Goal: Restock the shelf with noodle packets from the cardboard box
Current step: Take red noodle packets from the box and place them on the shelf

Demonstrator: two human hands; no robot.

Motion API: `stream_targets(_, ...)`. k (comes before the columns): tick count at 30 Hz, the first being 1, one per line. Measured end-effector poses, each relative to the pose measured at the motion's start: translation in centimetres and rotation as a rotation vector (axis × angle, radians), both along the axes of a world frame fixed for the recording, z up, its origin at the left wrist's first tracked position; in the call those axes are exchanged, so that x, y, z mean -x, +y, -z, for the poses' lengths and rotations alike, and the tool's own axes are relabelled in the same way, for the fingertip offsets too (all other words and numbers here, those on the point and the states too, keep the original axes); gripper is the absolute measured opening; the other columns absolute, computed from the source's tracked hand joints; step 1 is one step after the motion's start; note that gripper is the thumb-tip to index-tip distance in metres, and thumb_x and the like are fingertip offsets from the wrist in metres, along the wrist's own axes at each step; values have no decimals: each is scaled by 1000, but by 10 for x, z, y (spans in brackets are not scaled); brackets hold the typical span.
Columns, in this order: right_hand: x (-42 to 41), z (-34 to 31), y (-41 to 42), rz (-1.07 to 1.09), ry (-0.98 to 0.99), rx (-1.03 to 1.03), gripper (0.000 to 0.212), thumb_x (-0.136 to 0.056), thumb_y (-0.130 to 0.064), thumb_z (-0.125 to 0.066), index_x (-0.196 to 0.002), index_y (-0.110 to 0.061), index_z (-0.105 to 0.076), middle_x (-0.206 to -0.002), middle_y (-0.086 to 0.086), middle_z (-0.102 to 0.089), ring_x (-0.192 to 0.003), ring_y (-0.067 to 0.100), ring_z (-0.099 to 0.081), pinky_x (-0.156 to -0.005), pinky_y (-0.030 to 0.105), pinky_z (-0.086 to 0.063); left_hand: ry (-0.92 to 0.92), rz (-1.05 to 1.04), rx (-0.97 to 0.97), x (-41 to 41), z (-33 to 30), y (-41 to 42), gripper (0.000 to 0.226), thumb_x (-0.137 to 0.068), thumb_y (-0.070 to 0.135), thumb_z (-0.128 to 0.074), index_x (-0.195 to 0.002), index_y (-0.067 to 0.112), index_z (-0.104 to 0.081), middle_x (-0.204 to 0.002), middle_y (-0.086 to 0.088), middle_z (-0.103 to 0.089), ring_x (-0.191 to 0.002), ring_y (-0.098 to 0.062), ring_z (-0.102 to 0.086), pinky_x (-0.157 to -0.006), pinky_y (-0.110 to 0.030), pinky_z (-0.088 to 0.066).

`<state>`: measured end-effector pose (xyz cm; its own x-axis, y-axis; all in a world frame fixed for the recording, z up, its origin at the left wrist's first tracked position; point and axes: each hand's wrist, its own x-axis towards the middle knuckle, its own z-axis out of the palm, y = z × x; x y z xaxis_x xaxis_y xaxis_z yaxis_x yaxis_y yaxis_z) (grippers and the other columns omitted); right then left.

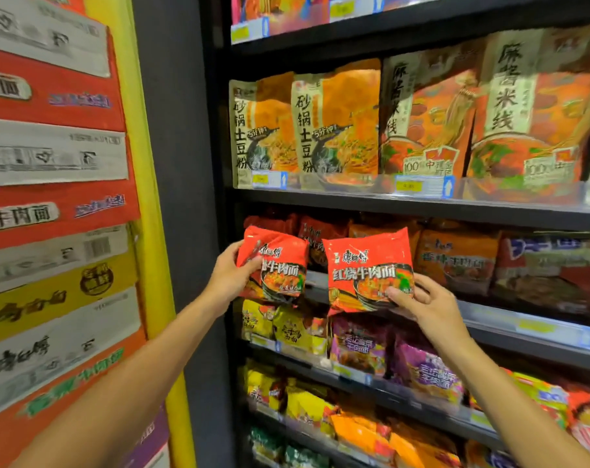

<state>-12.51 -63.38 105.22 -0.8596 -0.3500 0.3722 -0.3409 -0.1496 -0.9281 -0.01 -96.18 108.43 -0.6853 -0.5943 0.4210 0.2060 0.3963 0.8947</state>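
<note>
From the head camera, the left hand (231,275) gripped one red packet (276,265) by its left edge, fingers curled round it. The right hand (425,307) pinched a second red packet (367,268) at its lower right corner. Both packets were held upright, side by side, before the shelf (421,207) row of red packets.

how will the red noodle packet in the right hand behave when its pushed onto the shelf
The red noodle packet in the right hand has glossy, wrinkled film, so it is probably slippery and light. It looks puffed, likely crushable. Held by one lower corner it stays upright, so probably fairly stiff.
</note>
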Motion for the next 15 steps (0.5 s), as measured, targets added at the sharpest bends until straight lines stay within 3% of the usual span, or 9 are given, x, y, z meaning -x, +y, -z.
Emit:
stream_targets(5, 21, -6, -31, 59, -1, -4, 38, -84, -12, -77, -120, -11, -66, -105, 3, -77, -95, 13, -75, -75, 23, -60, 26, 44, -40, 51, -17, -38, 37, -94, 18, -65, -129, 16, -56, -115, -1, -68, -101, -14, -67, -87, -34, -56)
stream_targets(8, 34, -11, -50, 71, 16, -9, 45, -80, -20, -81, -122, -13, -66, -107, 3, -77, -98, 17, -74, -82, 32, -58, 40, 52, -14, 80, -29, -56, 36, -95, 17, -63, -130, 15, -56, -115, -1, -66, -104, -16, -65, -88, -32, -54)
stream_targets(12, 42, -16, -71, 105, 28, 18, 38, -84, -15, -78, -119, -11, -66, -104, 1, -78, -95, 16, -75, -67, 19, -57, 86, 35, 72, 109, -38, -70, 35, -92, 4, -60, -124, 19, -53, -100, 8, -63, -86, -4, -62, -73, -15, -48)
stream_targets(15, 45, -21, -83, 139, 14, 37, 33, -86, -13, -76, -117, -12, -65, -103, 1, -77, -90, 10, -75, -63, 15, -54, 18, 11, 123, 125, -37, -81, 35, -93, 2, -55, -124, 17, -51, -105, 4, -63, -88, -6, -60, -69, -19, -45)
